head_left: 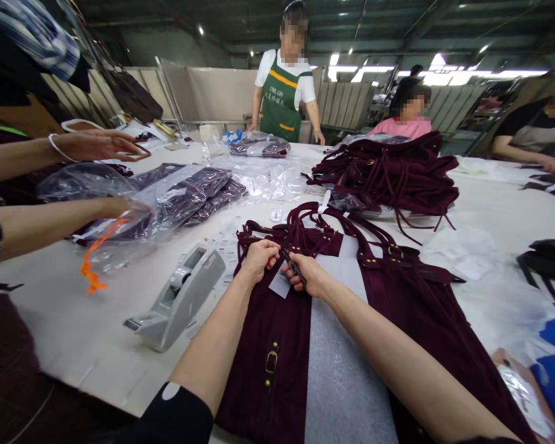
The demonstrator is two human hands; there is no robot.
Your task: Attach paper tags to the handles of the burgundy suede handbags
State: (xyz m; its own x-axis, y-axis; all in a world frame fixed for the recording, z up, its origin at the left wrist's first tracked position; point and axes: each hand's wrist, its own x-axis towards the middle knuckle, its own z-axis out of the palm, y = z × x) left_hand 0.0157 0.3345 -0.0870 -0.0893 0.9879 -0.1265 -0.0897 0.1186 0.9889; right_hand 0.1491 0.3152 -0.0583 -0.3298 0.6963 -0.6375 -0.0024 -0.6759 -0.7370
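A burgundy bag point(277, 320) with brass buckles and studs lies flat before me, a grey-white sheet point(346, 345) along its middle. Over its upper part, my right hand point(305, 274) is closed around small dark thread snips point(292, 264), their tip pointing up and left. My left hand point(261, 259) is closed in a pinch just left of that tip; whatever its fingertips hold is too small to make out. Below the hands a pale tag point(280, 283) rests on the bag. Behind them the bag's handles point(300, 216) curve up, with a white wrap around them.
A grey tape dispenser point(180, 296) stands left of the bag. Bags in clear plastic point(180, 191) lie beyond it, with a co-worker's hands point(115, 145) above. A pile of burgundy bags point(383, 172) sits back right. A person in a green apron point(282, 98) stands across the table.
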